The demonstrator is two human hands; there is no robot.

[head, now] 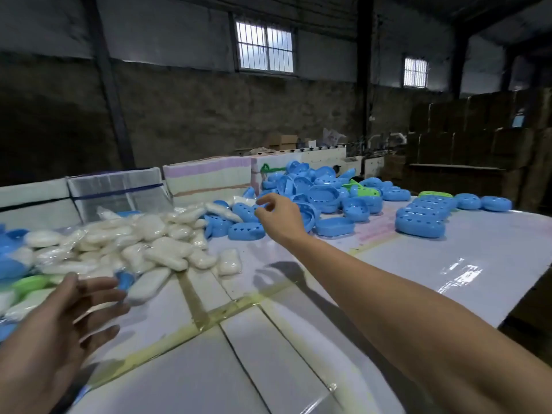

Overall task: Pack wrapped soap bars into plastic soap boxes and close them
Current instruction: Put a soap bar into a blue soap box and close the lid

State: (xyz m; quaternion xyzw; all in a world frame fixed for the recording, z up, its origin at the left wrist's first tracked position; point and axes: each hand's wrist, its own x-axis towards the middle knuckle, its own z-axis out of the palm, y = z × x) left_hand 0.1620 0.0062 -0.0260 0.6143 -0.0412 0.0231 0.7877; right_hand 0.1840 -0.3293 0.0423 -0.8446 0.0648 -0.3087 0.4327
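The worktop [448, 264] lies bare along its right edge and in the near middle, with room there to move. Two hands are out. The left hand [56, 324] hovers blurred, fingers spread and holding nothing, by the near edge of the soaps [143, 246], one heap too tangled to count. The right hand [277, 216] reaches far, fingers loosely curled, empty, over the blue boxes [316, 192]. Closed boxes [424, 216] sit apart at right.
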